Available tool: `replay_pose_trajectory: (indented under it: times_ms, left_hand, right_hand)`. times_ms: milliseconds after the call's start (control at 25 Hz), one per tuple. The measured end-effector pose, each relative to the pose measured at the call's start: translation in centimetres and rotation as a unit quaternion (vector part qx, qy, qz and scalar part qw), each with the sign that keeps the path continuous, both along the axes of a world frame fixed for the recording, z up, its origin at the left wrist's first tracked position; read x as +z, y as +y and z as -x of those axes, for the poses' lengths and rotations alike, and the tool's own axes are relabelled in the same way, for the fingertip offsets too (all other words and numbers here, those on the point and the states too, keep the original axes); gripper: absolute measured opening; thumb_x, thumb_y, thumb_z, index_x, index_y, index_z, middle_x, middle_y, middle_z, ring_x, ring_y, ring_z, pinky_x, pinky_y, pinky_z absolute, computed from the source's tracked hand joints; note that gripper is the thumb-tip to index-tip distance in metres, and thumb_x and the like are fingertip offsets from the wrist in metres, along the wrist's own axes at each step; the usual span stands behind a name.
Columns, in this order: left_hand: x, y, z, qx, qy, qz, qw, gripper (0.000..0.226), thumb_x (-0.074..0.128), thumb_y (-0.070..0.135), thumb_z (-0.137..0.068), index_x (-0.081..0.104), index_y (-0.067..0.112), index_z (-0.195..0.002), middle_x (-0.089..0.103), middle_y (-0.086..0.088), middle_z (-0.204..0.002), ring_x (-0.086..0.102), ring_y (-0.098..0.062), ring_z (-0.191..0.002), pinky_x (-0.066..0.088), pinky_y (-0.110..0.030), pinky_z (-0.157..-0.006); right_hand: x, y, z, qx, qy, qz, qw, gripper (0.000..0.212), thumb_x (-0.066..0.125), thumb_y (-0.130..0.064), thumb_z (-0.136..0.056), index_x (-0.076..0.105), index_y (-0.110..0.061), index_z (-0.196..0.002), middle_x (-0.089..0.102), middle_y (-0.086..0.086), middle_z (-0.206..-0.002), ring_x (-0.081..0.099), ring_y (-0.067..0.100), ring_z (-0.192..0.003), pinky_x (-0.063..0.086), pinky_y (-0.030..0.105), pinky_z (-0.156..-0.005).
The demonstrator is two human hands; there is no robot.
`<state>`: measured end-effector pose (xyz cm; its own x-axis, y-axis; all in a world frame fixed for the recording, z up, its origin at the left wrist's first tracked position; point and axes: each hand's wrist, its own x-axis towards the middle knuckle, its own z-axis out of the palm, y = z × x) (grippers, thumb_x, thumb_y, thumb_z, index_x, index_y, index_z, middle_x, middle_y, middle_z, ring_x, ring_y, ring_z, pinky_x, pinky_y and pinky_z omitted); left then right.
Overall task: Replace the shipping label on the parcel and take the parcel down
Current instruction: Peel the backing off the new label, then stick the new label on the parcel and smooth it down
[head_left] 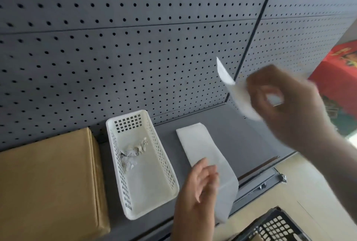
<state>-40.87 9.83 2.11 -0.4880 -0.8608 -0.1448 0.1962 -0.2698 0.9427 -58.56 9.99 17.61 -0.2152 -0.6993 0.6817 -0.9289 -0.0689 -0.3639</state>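
Observation:
A brown cardboard parcel [48, 184] lies on the grey shelf [249, 140] at the lower left. A long white strip of label backing paper [201, 148] lies on the shelf right of the basket and hangs over the front edge. My left hand [199, 184] rests on the near part of that strip with relaxed fingers. My right hand [284, 103], blurred by motion, is raised over the shelf at the right and pinches a white label [229, 84] that curls up to the left.
A white plastic basket [154, 198] with crumpled paper scraps [133, 153] stands between parcel and strip. Grey pegboard [116, 47] backs the shelf. A red box [340, 78] sits at the far right. A black crate [278, 227] shows at the bottom right.

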Motion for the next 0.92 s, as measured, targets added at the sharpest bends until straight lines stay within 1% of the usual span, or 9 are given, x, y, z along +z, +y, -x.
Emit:
replay_pose_trajectory:
  times_ms: [80, 160, 320, 520, 640, 720, 800, 840, 920]
  left_hand:
    - [3.9, -1.9, -1.4, -0.014, 0.073, -0.079, 0.994, 0.039, 0.077, 0.038, -0.087, 0.073, 0.016, -0.118, 0.081, -0.006, -0.11, 0.077, -0.021, -0.105, 0.062, -0.03, -0.086]
    - [6.9, -3.2, -3.3, -0.021, 0.113, -0.082, 0.99, 0.045, 0.077, 0.048, -0.082, 0.081, 0.012, -0.109, 0.08, -0.016, -0.108, 0.078, -0.026, -0.099, 0.062, -0.031, -0.081]
    - [9.9, -3.5, -7.4, -0.026, 0.096, -0.047, 0.994, 0.052, 0.069, 0.058, -0.074, 0.082, 0.02, -0.107, 0.081, -0.011, -0.107, 0.077, -0.019, -0.093, 0.059, -0.035, -0.08]
    - [9.8, -4.1, -13.1, 0.026, 0.059, -0.052, 0.997, 0.015, 0.083, 0.025, -0.076, 0.08, 0.02, -0.09, 0.081, -0.013, -0.098, 0.072, -0.016, -0.072, 0.054, -0.024, -0.055]
    - [8.9, -5.0, -17.1, 0.111, 0.034, -0.057, 0.992, 0.018, 0.086, 0.018, -0.074, 0.078, 0.012, -0.089, 0.08, -0.019, -0.096, 0.071, -0.019, -0.067, 0.053, -0.025, -0.052]
    - [8.4, -5.6, -19.8, 0.166, 0.032, -0.064, 0.984, 0.022, 0.083, 0.02, -0.071, 0.077, 0.009, -0.089, 0.08, -0.02, -0.095, 0.073, -0.023, -0.07, 0.058, -0.034, -0.06]
    - [8.2, -6.1, -22.8, 0.215, 0.027, -0.068, 0.974, 0.028, 0.075, 0.024, -0.073, 0.074, 0.006, -0.094, 0.081, -0.019, -0.095, 0.076, -0.026, -0.074, 0.057, -0.043, -0.071]
    - [8.1, -6.5, -24.0, 0.231, 0.022, -0.067, 0.97, 0.027, 0.073, 0.023, -0.077, 0.073, 0.005, -0.096, 0.081, -0.017, -0.095, 0.077, -0.026, -0.076, 0.056, -0.043, -0.072]
    - [8.0, -7.3, -26.1, 0.25, 0.008, -0.066, 0.966, 0.017, 0.069, 0.017, -0.088, 0.073, 0.005, -0.099, 0.082, -0.015, -0.096, 0.078, -0.024, -0.079, 0.055, -0.042, -0.073]
  right_hand:
    - [-1.1, 2.3, -3.1, 0.049, 0.026, -0.013, 0.998, 0.014, 0.054, -0.015, -0.091, 0.065, -0.007, -0.088, 0.066, -0.002, -0.088, 0.062, -0.003, -0.086, 0.043, 0.006, -0.079]
    - [-1.9, 3.9, -5.8, 0.088, 0.042, -0.024, 0.995, 0.016, 0.055, -0.016, -0.092, 0.068, -0.007, -0.088, 0.067, -0.002, -0.092, 0.065, 0.006, -0.088, 0.049, 0.017, -0.077]
    - [-2.6, 4.6, -10.3, 0.162, 0.107, -0.019, 0.981, 0.012, 0.065, -0.01, -0.089, 0.072, -0.008, -0.08, 0.071, 0.001, -0.09, 0.069, 0.017, -0.076, 0.054, 0.028, -0.063]
    - [-3.8, 2.5, -14.7, 0.273, 0.155, -0.056, 0.948, 0.014, 0.066, -0.02, -0.091, 0.075, -0.018, -0.08, 0.072, -0.004, -0.093, 0.07, 0.011, -0.088, 0.056, 0.026, -0.07]
    - [-3.9, 1.0, -17.4, 0.345, 0.134, -0.105, 0.923, 0.021, 0.06, -0.039, -0.096, 0.075, -0.025, -0.091, 0.07, -0.011, -0.108, 0.062, -0.002, -0.11, 0.056, 0.018, -0.077]
    - [-4.0, 0.1, -19.0, 0.344, 0.08, -0.102, 0.93, 0.022, 0.057, -0.042, -0.095, 0.074, -0.029, -0.096, 0.067, -0.016, -0.112, 0.055, -0.01, -0.115, 0.048, 0.007, -0.083]
    - [-4.8, -1.5, -20.9, 0.312, -0.059, -0.089, 0.944, 0.017, 0.061, -0.038, -0.091, 0.072, -0.031, -0.102, 0.066, -0.017, -0.11, 0.063, -0.001, -0.107, 0.048, 0.009, -0.084]
    - [-5.2, -2.5, -21.8, 0.286, -0.158, -0.1, 0.94, 0.018, 0.061, -0.039, -0.091, 0.069, -0.032, -0.105, 0.067, -0.015, -0.108, 0.066, 0.005, -0.101, 0.05, 0.013, -0.082]
    - [-5.9, -4.8, -23.7, 0.243, -0.339, -0.171, 0.892, 0.019, 0.062, -0.039, -0.092, 0.066, -0.032, -0.109, 0.069, -0.012, -0.101, 0.067, 0.007, -0.088, 0.054, 0.02, -0.078]
